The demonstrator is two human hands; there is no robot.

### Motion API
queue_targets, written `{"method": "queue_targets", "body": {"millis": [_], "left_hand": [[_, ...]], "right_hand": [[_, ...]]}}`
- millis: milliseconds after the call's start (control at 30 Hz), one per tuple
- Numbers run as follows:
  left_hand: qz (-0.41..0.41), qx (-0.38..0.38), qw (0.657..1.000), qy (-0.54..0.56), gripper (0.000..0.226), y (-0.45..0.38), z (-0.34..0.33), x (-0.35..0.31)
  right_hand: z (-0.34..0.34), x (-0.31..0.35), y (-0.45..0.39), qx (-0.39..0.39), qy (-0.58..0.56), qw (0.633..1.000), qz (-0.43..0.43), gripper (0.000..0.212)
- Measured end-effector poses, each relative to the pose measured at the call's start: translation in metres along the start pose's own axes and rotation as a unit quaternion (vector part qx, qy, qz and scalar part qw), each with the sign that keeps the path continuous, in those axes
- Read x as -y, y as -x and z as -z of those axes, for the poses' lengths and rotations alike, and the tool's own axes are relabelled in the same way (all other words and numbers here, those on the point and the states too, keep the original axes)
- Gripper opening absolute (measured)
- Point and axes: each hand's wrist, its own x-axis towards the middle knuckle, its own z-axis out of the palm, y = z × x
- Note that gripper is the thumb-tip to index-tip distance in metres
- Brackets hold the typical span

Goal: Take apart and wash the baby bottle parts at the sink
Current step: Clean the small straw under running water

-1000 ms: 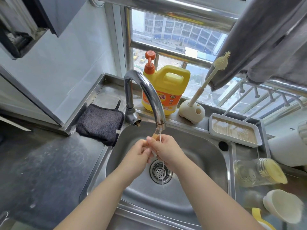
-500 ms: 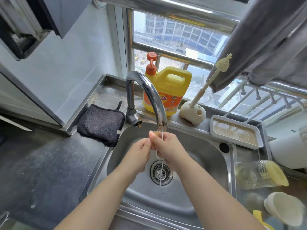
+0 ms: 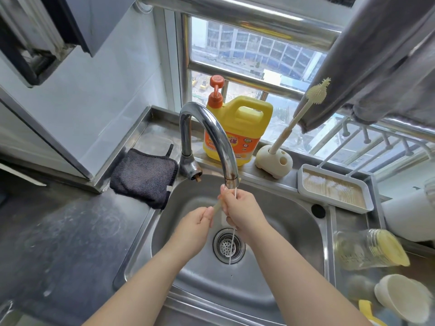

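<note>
Now both hands (image 3: 195, 228) (image 3: 242, 211) grip thin tube (image 3: 217, 205) over sink (image 3: 306, 222).

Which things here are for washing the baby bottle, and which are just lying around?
For the job: thin beige straw piece held by left hand and right hand; chrome curved tap; clear plastic bottle.

Lying about: dark folded cloth; white rectangular tray.

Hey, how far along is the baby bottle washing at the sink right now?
Disassembly looks done: the clear bottle lies on the drainboard, with a cream cup-shaped part nearby. In hand: left hand and right hand hold a thin straw-like part under the faucet trickle. Whether the set-aside parts are already washed can't be told.
</note>
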Motion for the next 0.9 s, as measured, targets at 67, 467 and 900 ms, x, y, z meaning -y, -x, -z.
{"method": "queue_targets", "body": {"millis": [67, 467, 900], "left_hand": [[0.003, 0.016, 1.0, -0.025, 0.029, -0.003, 0.001, 0.004], [-0.072, 0.005, 0.997, 0.029, 0.013, -0.005, 0.009, -0.002], [-0.129, 0.007, 0.989, 0.078, 0.014, -0.017, 0.012, -0.011]], "right_hand": [[-0.001, -0.001, 0.004, 0.028, 0.022, 0.999, -0.003, 0.027], [0.036, 0.012, 0.027, 0.056, 0.324, 0.938, 0.108, 0.026], [0.055, 0.026, 0.049, -0.019, 0.453, 0.865, 0.214, 0.013]]}}
